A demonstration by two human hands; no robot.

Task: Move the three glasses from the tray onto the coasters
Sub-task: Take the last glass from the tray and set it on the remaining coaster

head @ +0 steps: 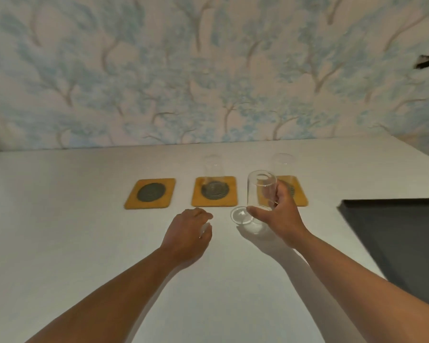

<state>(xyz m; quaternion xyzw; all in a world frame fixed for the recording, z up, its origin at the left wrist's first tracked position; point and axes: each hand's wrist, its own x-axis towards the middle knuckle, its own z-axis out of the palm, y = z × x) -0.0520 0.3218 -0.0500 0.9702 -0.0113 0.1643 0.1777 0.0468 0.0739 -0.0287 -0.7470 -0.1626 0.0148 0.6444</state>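
Note:
Three yellow coasters with grey round centres lie in a row on the white table. The left coaster (pixel 150 193) is bare. A clear glass (pixel 213 170) stands on the middle coaster (pixel 214 191). Another clear glass (pixel 283 164) stands on the right coaster (pixel 298 194), partly hidden by my right hand (pixel 278 214). That hand grips a third clear glass (pixel 258 191), held just above the table in front of the coasters. My left hand (pixel 188 233) hovers low over the table nearby, fingers curled, holding nothing. The dark tray (pixel 401 233) lies at the right.
The table's far edge meets a wall papered with blue trees. The dark tray takes up the table's right side up to its edge. Bare white tabletop (pixel 60 219) spreads to the left and in front of the coasters.

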